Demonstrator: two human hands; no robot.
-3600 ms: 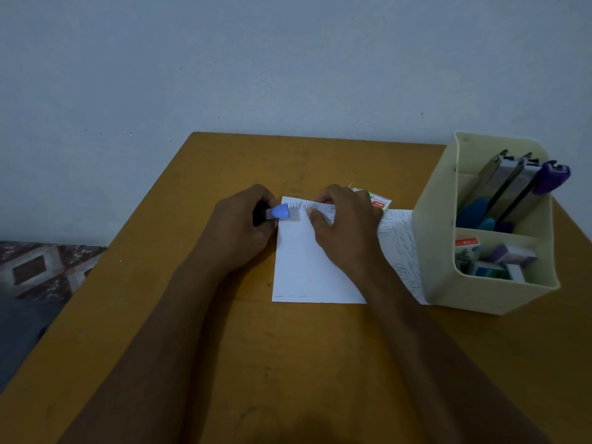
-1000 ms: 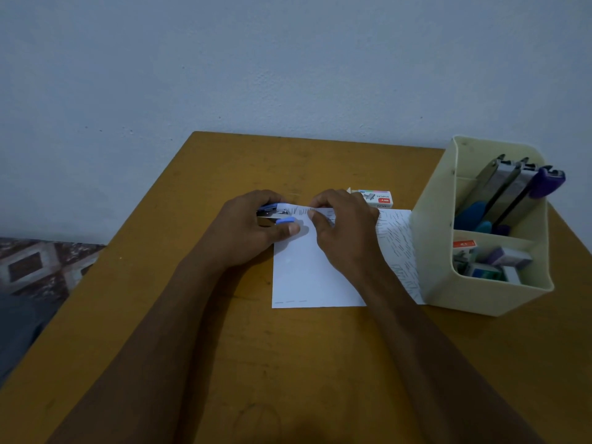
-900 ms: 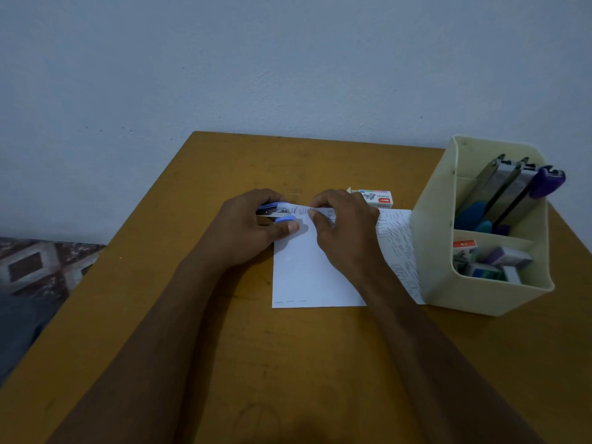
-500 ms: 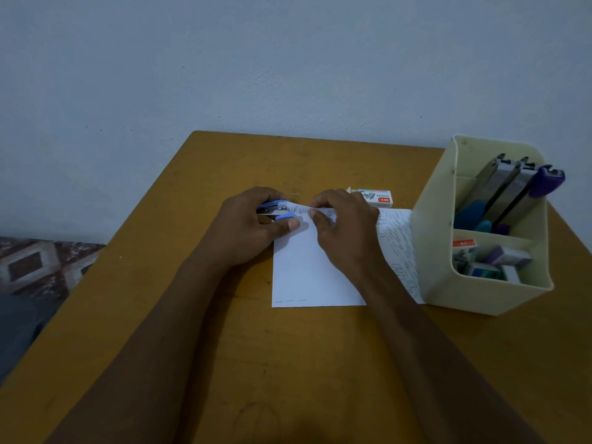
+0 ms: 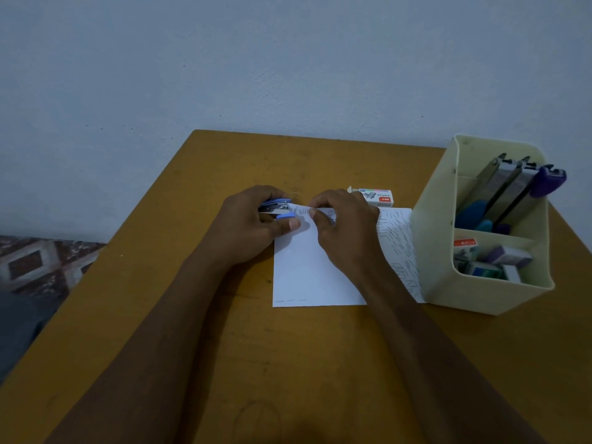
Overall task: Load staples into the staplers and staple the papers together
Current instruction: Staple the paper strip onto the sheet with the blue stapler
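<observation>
The small blue stapler [image 5: 277,208] is gripped in the left hand [image 5: 253,225], fingers curled round it and the thumb laid under its lower blue pad. Its mouth is set at the far left corner of the papers [image 5: 307,270]. That far edge is pinched and lifted by the right hand [image 5: 346,232], finger and thumb closed on the sheets.

The papers are found mid-table [image 5: 224,347], their right side touching the cream organizer [image 5: 480,290] at the right edge. A firm, single squeeze is called for here, judged best made with the sheets squared and pushed fully into the throat, so that thin, limp paper is not creased or caught by one leg only.

The table is seen as matt, ochre and scuffed. A small card staple box [image 5: 376,197] lies toward the far edge, just beyond the papers. Long metal staplers [image 5: 512,190] are stood upright in the smooth plastic organizer.
</observation>
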